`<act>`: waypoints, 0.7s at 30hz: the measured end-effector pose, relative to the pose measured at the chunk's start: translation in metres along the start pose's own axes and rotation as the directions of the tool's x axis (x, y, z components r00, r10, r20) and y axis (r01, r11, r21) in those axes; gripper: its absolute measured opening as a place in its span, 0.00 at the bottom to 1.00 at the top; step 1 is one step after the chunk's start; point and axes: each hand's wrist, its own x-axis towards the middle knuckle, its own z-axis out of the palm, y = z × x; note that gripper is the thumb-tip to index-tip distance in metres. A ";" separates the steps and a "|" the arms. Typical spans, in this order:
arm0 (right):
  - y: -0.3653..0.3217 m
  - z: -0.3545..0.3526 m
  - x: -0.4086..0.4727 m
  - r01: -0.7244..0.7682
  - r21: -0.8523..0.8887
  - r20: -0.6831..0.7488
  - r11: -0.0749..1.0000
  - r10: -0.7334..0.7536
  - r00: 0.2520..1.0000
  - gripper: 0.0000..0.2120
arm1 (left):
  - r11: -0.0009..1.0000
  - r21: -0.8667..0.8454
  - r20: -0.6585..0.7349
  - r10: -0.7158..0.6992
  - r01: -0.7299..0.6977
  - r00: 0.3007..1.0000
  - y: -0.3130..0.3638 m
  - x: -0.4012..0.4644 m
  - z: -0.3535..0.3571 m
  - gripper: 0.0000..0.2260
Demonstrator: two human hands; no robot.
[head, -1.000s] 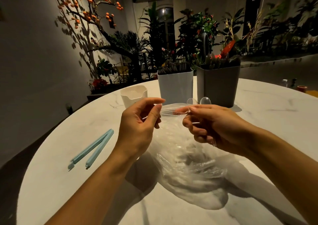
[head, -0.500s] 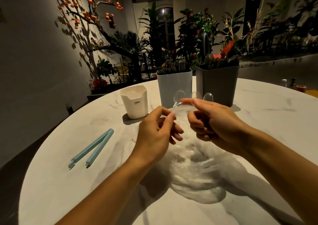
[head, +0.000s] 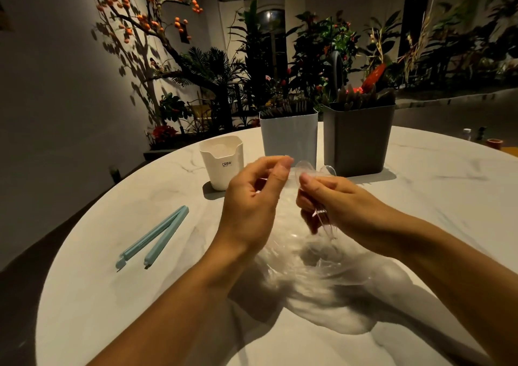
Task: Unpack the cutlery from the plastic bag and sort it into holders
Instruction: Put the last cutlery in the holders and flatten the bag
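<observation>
Fingers of right hand [head: 339,206] gripping clear spoons [head: 314,173], left hand [head: 252,197] beside

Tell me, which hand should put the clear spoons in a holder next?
Probably the right hand. It already grips the clear spoons, and the grey holder and light holder stand just beyond it. The left hand seems to hold nothing.

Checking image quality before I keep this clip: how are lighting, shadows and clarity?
Head view: one warm light pools on the table, with dark corners; both arms cast hard shadows across the plastic bag; the clear spoons in the right hand barely stand out; wide-angle lens bows the table edge.
</observation>
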 end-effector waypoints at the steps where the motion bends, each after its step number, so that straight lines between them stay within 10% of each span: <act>1: 0.000 0.001 -0.002 0.002 0.013 0.051 1.000 -0.003 0.999 0.21 | 0.999 -0.038 0.042 -0.037 0.038 0.998 0.002 -0.001 0.000 0.16; 15: 0.005 0.009 -0.003 0.045 -0.246 0.049 0.968 -0.034 0.998 0.05 | 0.983 0.183 0.065 -0.038 0.026 0.997 -0.010 -0.006 -0.003 0.02; 21: 0.004 0.001 -0.004 -0.003 -0.226 0.161 0.974 0.040 0.986 0.23 | 0.985 0.169 0.081 -0.036 0.022 0.996 -0.010 -0.004 -0.004 0.06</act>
